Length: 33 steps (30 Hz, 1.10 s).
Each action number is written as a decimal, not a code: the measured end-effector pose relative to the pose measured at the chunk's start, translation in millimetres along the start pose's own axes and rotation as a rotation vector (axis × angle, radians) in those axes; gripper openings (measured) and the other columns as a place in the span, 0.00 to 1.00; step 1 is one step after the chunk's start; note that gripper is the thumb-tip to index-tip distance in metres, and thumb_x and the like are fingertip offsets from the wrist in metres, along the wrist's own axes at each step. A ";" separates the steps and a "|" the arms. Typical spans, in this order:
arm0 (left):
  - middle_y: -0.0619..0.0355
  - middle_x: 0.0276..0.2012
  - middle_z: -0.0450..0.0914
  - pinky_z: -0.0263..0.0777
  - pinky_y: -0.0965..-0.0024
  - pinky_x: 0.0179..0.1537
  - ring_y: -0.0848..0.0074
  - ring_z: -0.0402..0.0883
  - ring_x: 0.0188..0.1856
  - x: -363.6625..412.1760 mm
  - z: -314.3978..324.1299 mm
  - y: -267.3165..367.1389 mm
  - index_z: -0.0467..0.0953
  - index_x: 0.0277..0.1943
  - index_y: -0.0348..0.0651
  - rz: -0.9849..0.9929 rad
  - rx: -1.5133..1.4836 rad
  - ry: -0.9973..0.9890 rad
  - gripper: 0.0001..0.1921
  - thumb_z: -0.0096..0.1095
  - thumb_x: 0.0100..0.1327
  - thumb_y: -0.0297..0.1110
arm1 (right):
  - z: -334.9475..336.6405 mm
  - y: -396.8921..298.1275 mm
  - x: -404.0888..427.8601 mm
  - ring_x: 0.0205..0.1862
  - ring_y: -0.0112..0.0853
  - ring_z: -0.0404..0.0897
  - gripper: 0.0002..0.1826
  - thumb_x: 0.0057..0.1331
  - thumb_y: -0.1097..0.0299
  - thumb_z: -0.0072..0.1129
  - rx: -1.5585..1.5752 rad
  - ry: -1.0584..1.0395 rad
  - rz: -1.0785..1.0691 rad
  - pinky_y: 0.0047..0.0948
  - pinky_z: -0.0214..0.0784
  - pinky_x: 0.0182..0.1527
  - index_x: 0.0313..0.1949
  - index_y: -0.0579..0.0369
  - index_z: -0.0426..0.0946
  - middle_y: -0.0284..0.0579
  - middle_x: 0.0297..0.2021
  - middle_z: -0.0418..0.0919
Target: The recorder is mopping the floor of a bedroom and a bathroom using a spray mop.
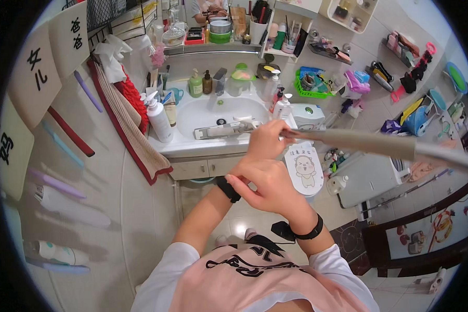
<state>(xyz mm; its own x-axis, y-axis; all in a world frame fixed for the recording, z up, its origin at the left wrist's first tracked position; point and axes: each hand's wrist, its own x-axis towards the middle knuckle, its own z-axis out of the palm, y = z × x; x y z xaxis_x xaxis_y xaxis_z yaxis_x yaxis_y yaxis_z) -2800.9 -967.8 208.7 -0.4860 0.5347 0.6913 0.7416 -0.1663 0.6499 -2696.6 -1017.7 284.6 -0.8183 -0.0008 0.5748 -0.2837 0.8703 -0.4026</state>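
Note:
My left hand (267, 141) is closed around the metal pole (382, 145) of what looks like a mop, near its head. The white, narrow mop head (218, 130) lies across the front of the white washbasin (187, 113), and the pole runs off to the right. My right hand (271, 185) lies across my left wrist, its thumb by the black wristband (229, 189); its other fingertips are hidden. A second black band (316, 230) is on my right wrist. A white pump bottle (159, 120) stands on the basin's left rim.
Pump bottles (282, 107) and a green basket (314, 84) are right of the basin. Below them stands a bin with a cartoon lid (305, 169). A striped towel (128, 128) hangs left. Toiletries fill the shelf (214, 48) behind. Combs and a brush (72, 206) line the left wall.

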 end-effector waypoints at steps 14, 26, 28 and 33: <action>0.54 0.28 0.67 0.68 0.62 0.29 0.64 0.74 0.29 -106.3 76.4 -31.7 0.69 0.29 0.42 0.358 -0.179 -0.157 0.08 0.60 0.46 0.31 | -61.7 -7.5 72.6 0.15 0.34 0.70 0.09 0.52 0.68 0.56 -0.196 0.300 -0.349 0.29 0.59 0.17 0.17 0.52 0.68 0.38 0.12 0.69; 0.57 0.25 0.64 0.65 0.65 0.23 0.67 0.71 0.23 -137.9 49.7 -56.0 0.64 0.24 0.45 0.132 0.284 -0.282 0.09 0.59 0.40 0.26 | -268.7 159.5 -28.2 0.24 0.38 0.70 0.06 0.49 0.68 0.52 -1.207 -0.716 -0.238 0.35 0.61 0.33 0.19 0.54 0.66 0.41 0.18 0.69; 0.57 0.25 0.65 0.65 0.66 0.23 0.67 0.71 0.23 -140.3 50.3 -55.8 0.65 0.24 0.45 0.129 0.277 -0.263 0.09 0.59 0.40 0.26 | -302.0 176.6 -72.9 0.25 0.37 0.71 0.06 0.48 0.67 0.51 -1.345 -0.980 -0.083 0.33 0.61 0.36 0.19 0.53 0.68 0.40 0.18 0.70; 0.57 0.27 0.65 0.66 0.66 0.26 0.66 0.71 0.25 -150.2 58.7 -52.8 0.66 0.26 0.44 0.047 0.294 -0.245 0.08 0.58 0.42 0.26 | -259.4 183.3 -153.0 0.28 0.37 0.74 0.03 0.48 0.67 0.53 -1.041 -0.809 0.163 0.35 0.64 0.39 0.22 0.52 0.72 0.41 0.21 0.73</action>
<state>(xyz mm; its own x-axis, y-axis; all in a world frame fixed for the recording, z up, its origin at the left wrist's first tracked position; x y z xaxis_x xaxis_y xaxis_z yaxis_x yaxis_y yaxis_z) -2739.9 -990.7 51.9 -0.3498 0.7202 0.5991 0.8787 0.0305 0.4764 -2493.7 -730.2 307.7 -0.9740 0.1639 -0.1565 0.0617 0.8564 0.5126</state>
